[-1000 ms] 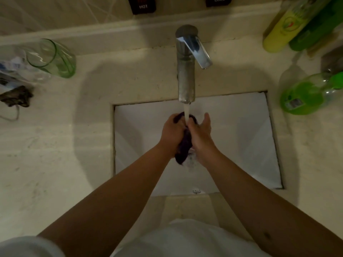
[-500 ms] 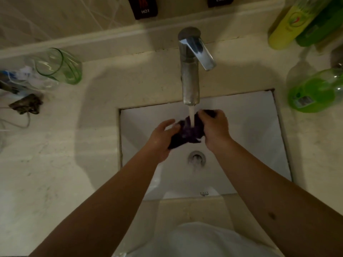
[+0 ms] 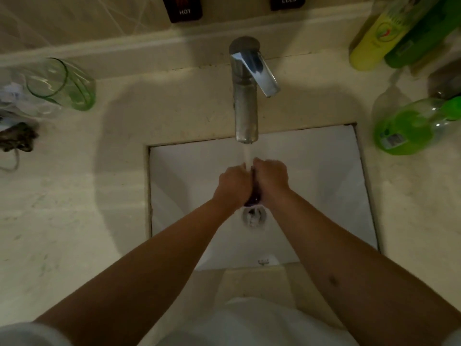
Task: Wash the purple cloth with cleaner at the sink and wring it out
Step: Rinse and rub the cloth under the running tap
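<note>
Both hands in the sink (image 3: 324, 171) under the running tap. Left hand (image 3: 233, 184) and right hand (image 3: 270, 179) are fisted knuckle to knuckle, fingers curled tight round the purple cloth (image 3: 254, 196), which is bunched up between the palms. Only a thin dark strip of cloth shows in the seam between the hands, plus a small wad poking out at the wrist end, just above the drain (image 3: 254, 217). Fingertips are hidden under the fists, so exact finger placement can't be told.

Water stream (image 3: 247, 153) from the chrome faucet (image 3: 245, 96) lands right at the top of the gap between the two hands. Faucet lever is angled toward the right.

Counter: a green-tinted glass (image 3: 62, 83) lies tipped at far left, with a dark tangled item (image 3: 17, 137) nearer the left edge. On the right, a clear bottle with green liquid (image 3: 409, 128) lies just beside the sink rim; a yellow bottle (image 3: 374, 41) and a dark green bottle (image 3: 421, 36) stand at the back right corner. HOT label (image 3: 185, 11) and COLD label (image 3: 289, 0) sit on the wall behind the faucet.
</note>
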